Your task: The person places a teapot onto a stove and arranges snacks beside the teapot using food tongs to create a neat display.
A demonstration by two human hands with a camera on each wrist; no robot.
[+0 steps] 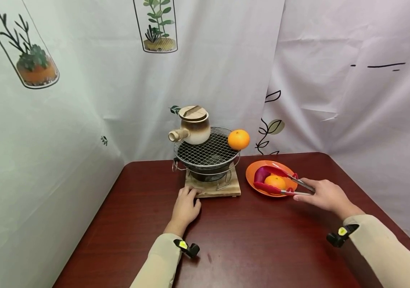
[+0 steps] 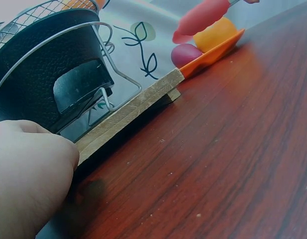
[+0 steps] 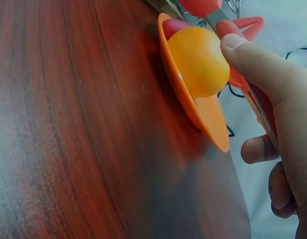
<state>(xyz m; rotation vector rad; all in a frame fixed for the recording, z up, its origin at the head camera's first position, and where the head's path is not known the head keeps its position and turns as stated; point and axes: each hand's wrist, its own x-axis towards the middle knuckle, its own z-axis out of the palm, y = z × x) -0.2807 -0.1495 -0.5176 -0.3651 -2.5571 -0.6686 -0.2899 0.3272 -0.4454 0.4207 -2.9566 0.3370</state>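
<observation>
Sleeves (image 1: 388,248) nearest; relaxed left hand (image 1: 184,207) touches board (image 1: 213,191), right hand (image 1: 325,194) grips tongs (image 1: 287,192) over orange (image 1: 276,182) between hands.

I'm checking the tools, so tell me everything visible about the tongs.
The tongs have two silver, metal-looking arms ending in long red heads that look like silicone or plastic, with red tabs near the metal. They are spread, pointing toward the person's left over the orange plate, the heads on either side of the orange fruit and near the purple item. The right grip holds the arms' other end. Whether the heads touch fruit or plate is unclear.
</observation>
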